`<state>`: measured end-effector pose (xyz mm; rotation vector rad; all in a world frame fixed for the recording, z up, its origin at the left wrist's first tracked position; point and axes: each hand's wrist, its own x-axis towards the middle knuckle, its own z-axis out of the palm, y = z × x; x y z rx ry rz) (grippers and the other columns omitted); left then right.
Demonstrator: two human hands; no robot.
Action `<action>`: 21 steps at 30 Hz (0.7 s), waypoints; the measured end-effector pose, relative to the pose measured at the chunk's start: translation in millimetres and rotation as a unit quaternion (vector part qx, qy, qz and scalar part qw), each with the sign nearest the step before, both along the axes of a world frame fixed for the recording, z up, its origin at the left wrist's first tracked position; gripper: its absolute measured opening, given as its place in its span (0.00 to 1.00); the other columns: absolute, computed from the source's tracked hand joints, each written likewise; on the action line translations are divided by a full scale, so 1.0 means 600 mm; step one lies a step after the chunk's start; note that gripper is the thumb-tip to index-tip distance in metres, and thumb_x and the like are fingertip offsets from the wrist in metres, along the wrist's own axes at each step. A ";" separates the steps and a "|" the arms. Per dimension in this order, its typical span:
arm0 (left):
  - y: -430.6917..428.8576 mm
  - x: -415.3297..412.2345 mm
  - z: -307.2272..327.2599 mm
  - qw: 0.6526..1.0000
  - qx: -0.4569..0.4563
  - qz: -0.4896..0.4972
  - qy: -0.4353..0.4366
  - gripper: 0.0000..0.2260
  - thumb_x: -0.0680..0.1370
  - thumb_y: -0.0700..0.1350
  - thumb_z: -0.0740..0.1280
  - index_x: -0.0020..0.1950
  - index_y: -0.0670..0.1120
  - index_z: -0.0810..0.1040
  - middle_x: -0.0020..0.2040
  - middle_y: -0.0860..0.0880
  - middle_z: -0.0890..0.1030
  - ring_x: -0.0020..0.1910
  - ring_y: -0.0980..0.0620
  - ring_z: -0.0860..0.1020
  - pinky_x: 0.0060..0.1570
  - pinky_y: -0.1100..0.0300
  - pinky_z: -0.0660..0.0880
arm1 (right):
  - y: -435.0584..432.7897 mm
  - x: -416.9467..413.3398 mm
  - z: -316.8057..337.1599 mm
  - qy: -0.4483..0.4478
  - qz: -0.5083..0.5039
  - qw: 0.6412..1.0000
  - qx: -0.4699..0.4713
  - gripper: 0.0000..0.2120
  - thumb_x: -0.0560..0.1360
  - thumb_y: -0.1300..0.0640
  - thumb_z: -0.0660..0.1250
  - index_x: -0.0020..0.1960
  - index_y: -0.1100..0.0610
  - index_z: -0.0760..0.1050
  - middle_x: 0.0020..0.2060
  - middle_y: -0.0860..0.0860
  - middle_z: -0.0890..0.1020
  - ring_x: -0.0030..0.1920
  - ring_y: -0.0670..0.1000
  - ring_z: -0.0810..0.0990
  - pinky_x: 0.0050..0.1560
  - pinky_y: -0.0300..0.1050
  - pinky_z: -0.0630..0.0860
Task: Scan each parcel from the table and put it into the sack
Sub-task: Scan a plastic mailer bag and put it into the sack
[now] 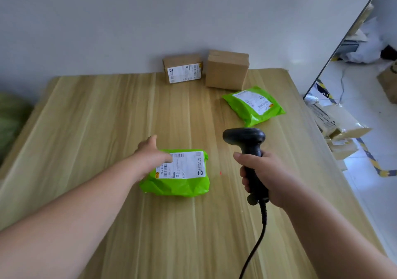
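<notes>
While the right hand (268,177) wraps tightly round a black scanner (245,138) at centre frame, the left hand (150,156) rests open-fingered on a green parcel (178,186) beside it.

Near parcel (184,184) lies left of scanner (245,138) on table (86,128).

- Left hand (150,156) rests on the near green parcel (182,184), thumb across its label.
- Right hand (270,177) grips a black scanner (245,139) at that parcel's 3 o'clock.
- Far green parcel (253,106) lies at 1 o'clock, cardboard boxes (226,70) at 12.
</notes>
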<state>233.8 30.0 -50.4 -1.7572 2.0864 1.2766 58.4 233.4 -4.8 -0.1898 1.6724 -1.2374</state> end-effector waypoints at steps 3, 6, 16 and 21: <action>-0.005 -0.011 -0.006 0.987 -0.064 -0.114 -0.091 0.54 0.65 0.54 0.78 0.79 0.52 0.44 0.79 0.47 0.48 0.77 0.46 0.47 0.73 0.50 0.53 | -0.008 0.008 -0.018 -0.007 0.014 1.000 0.009 0.11 0.76 0.56 0.71 0.42 0.58 0.71 0.24 0.52 0.75 0.22 0.50 0.72 0.24 0.41 0.71; -0.012 -0.007 -0.028 0.991 -0.029 0.002 -0.127 0.55 0.64 0.57 0.78 0.79 0.46 0.45 0.77 0.42 0.55 0.74 0.42 0.58 0.70 0.49 0.62 | -0.026 0.022 -0.048 -0.004 0.015 1.000 0.009 0.10 0.76 0.57 0.71 0.43 0.59 0.71 0.25 0.52 0.76 0.23 0.51 0.73 0.23 0.40 0.70; 0.014 0.022 -0.059 0.946 0.216 0.205 0.130 0.20 0.71 0.33 0.71 0.59 0.44 0.70 0.47 0.43 0.82 0.40 0.47 0.82 0.31 0.56 0.77 | -0.079 0.081 -0.116 0.019 0.032 0.999 0.015 0.05 0.75 0.52 0.71 0.50 0.52 0.78 0.37 0.48 0.82 0.35 0.51 0.79 0.34 0.49 0.74; 0.012 0.070 -0.023 0.935 0.200 0.222 0.192 0.23 0.68 0.29 0.73 0.58 0.43 0.70 0.50 0.40 0.83 0.46 0.42 0.82 0.41 0.49 0.79 | -0.081 0.091 -0.075 0.007 0.056 0.998 -0.004 0.08 0.76 0.51 0.71 0.52 0.52 0.78 0.46 0.56 0.82 0.37 0.59 0.77 0.32 0.54 0.76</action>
